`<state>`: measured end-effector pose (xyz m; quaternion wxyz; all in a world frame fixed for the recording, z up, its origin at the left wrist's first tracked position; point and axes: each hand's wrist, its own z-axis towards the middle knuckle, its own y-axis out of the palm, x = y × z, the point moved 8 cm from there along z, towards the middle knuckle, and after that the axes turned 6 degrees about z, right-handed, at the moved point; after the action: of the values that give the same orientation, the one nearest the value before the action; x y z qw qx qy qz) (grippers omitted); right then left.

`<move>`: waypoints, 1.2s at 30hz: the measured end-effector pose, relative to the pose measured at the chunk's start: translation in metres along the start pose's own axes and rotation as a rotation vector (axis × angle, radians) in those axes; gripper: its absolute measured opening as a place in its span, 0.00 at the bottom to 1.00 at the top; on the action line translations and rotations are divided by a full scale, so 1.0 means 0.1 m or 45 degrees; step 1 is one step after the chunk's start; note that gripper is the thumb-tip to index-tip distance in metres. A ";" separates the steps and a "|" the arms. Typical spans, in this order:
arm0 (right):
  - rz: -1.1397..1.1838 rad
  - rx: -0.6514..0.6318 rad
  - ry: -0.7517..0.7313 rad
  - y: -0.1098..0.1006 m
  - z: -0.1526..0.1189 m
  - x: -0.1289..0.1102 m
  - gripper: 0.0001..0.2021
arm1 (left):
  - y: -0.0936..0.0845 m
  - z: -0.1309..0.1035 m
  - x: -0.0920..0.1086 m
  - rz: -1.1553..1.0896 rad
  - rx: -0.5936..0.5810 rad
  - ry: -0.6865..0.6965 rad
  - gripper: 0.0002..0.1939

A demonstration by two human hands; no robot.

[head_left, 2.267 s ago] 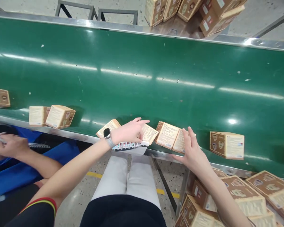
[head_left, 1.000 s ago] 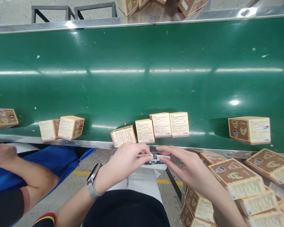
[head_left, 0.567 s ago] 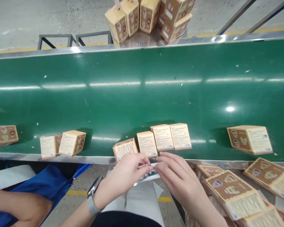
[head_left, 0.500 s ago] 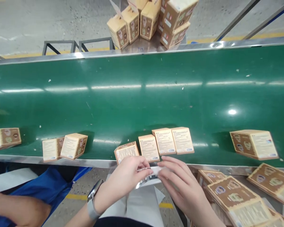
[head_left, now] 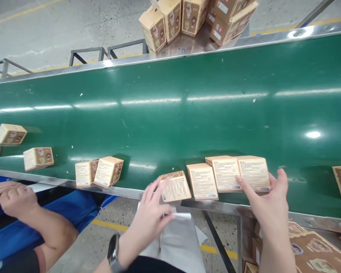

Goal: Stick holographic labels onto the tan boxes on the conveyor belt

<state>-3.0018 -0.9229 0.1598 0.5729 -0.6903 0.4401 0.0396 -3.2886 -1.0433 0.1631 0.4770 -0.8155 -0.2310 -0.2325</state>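
My left hand (head_left: pixel 152 216) pinches a thin white strip (head_left: pixel 182 215) between thumb and forefinger; what kind it is I cannot make out. Its other fingers reach to the left edge of a tilted cream-and-brown carton (head_left: pixel 176 187) on the green conveyor belt (head_left: pixel 159 132). My right hand (head_left: pixel 268 204) spans another small carton (head_left: pixel 254 172), thumb at its left front and fingers along its right side. Between these stand two more cartons, one upright carton (head_left: pixel 202 182) and one carton (head_left: pixel 224 174) touching the one I grip.
Further left on the belt lie several cartons (head_left: pixel 109 172). More stand on a metal shelf (head_left: pixel 184 45) beyond the belt, and larger brown boxes (head_left: pixel 315 246) sit at lower right. A co-worker's hands (head_left: pixel 17 197) are at left. Grey cloth (head_left: pixel 179 242) covers my lap.
My right hand has left the strip and moved right onto a carton. My left hand keeps the strip, fingers now by the tilted carton. The view has shifted, with the cartons appearing further right.
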 end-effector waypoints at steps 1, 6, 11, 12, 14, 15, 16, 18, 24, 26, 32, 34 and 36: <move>-0.012 0.013 -0.005 -0.02 -0.01 -0.01 0.59 | -0.07 0.08 -0.06 -0.001 0.016 0.040 0.05; -0.069 0.005 0.069 -0.08 0.02 0.00 0.60 | -0.01 0.43 -0.18 -0.369 -0.250 -0.020 0.02; -0.098 -0.074 0.128 -0.10 0.08 -0.01 0.64 | 0.01 0.25 -0.35 -0.755 0.203 -0.585 0.08; -0.101 -0.096 0.137 -0.08 0.07 -0.01 0.64 | 0.04 0.20 -0.35 -0.853 0.277 -0.640 0.08; -0.102 -0.138 0.140 -0.03 0.05 -0.02 0.65 | 0.15 0.14 -0.32 -1.056 0.350 -0.707 0.09; -0.106 -0.154 0.137 -0.01 0.02 -0.02 0.65 | 0.21 0.12 -0.31 -1.157 0.354 -0.739 0.10; -0.112 -0.166 0.132 0.02 0.00 -0.01 0.65 | 0.26 0.11 -0.31 -1.253 0.336 -0.768 0.12; -0.129 -0.179 0.118 0.05 -0.05 0.01 0.66 | 0.30 0.09 -0.32 -1.386 0.265 -0.764 0.15; -0.112 -0.248 0.131 0.13 -0.24 0.07 0.66 | 0.03 -0.32 -0.54 -1.109 -0.071 -0.578 0.12; -0.085 -0.253 0.124 0.16 -0.30 0.08 0.66 | 0.15 -0.49 -0.37 -1.116 -0.469 -0.401 0.11; -0.040 -0.252 0.059 0.33 -0.39 0.06 0.67 | 0.36 -0.17 -0.02 -1.106 -0.456 -0.034 0.09; -0.028 -0.264 0.040 0.43 -0.44 -0.02 0.65 | 0.31 0.00 -0.10 -1.069 -0.346 -0.032 0.06; -0.001 -0.299 0.030 0.57 -0.50 -0.13 0.63 | 0.18 0.06 -0.23 -1.040 -0.306 -0.048 0.04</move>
<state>-3.0699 -0.9545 0.1412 0.4830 -0.7533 0.4386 0.0826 -3.2945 -1.0495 0.1344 0.2429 -0.7110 -0.5149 -0.4128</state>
